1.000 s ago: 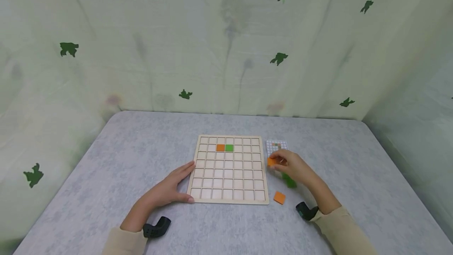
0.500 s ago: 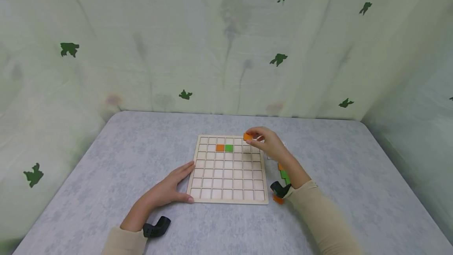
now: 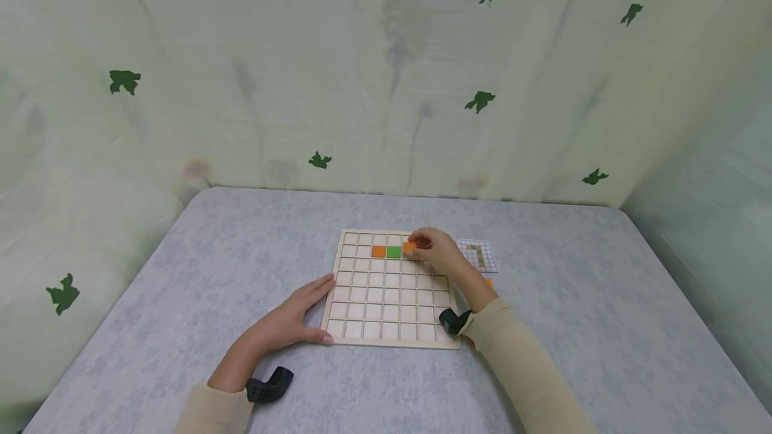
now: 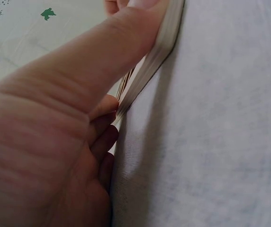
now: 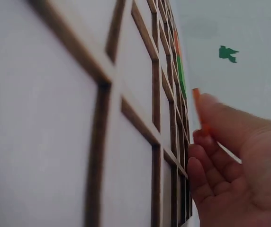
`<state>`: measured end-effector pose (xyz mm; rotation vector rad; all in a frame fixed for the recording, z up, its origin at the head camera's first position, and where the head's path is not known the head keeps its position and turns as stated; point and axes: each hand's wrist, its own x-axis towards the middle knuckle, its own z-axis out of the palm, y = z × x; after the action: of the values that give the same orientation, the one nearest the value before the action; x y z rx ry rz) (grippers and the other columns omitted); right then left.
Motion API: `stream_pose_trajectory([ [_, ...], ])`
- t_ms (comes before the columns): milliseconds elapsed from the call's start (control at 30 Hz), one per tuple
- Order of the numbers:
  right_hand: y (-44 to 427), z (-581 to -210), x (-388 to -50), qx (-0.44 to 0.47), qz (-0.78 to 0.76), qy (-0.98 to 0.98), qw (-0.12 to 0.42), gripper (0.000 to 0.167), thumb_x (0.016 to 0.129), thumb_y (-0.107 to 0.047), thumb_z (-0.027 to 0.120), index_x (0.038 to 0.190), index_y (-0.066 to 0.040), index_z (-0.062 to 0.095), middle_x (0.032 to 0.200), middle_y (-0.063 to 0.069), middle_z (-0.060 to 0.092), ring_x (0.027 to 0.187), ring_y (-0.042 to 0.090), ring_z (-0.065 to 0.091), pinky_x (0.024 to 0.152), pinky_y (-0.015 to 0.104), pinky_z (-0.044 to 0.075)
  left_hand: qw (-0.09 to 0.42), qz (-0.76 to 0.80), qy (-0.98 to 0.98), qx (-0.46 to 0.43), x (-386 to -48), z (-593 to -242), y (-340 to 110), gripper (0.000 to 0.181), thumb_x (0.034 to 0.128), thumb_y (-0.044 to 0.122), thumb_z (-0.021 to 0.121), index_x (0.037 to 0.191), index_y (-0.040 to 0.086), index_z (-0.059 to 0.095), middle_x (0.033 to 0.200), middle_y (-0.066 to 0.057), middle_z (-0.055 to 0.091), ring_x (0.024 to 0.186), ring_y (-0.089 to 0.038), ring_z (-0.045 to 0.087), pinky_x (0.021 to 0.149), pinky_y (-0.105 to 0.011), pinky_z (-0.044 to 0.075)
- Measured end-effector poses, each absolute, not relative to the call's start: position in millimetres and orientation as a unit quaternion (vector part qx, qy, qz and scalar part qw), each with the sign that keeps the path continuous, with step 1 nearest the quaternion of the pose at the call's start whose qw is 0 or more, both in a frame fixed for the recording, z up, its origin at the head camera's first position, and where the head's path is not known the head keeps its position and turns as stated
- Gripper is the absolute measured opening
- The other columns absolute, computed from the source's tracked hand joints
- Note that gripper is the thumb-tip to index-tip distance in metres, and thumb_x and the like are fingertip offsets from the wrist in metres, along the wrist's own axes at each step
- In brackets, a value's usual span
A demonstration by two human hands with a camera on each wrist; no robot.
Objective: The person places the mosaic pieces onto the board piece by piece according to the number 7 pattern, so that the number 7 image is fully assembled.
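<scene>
A wooden grid board (image 3: 391, 313) lies on the table, with an orange tile (image 3: 378, 252) and a green tile (image 3: 394, 252) side by side in its second row from the back. My right hand (image 3: 439, 252) pinches another orange tile (image 3: 409, 247) between thumb and fingers, just right of the green one. In the right wrist view this held orange tile (image 5: 198, 109) stands slightly off the board's face. My left hand (image 3: 291, 317) rests against the board's left edge, fingers and thumb extended. The left wrist view shows its thumb (image 4: 78, 61) along the board's side edge (image 4: 149, 71).
A small printed grid card (image 3: 480, 256) with coloured squares lies right of the board. Part of an orange tile (image 3: 488, 282) shows beside the right forearm, which hides other loose tiles. A patterned cloth (image 3: 362, 86) hangs behind the grey table (image 3: 271, 220).
My right hand has carried an orange tile from the right of the board over its far right part, then left and down beside the green tile. My left hand has stayed in place.
</scene>
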<state>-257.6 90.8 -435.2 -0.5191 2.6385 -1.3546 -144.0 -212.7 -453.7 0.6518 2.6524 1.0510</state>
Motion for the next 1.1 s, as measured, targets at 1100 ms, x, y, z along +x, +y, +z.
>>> stream_pose_trajectory([
  [1100,140,-395,-225,-0.213,-0.445,0.87,0.019,0.048,0.081,-0.024,0.066,0.125,-0.012,0.051,0.121,0.006,0.052,0.107,0.024,0.048,0.09,0.039,0.039,0.109,0.361,0.9,0.217,-144,-453,-212,0.107,0.0613,0.05,0.075,0.143,0.006,0.022,0.148,-0.009,0.015,0.133,-0.033,0.011,0.102,-0.052,0.017],
])
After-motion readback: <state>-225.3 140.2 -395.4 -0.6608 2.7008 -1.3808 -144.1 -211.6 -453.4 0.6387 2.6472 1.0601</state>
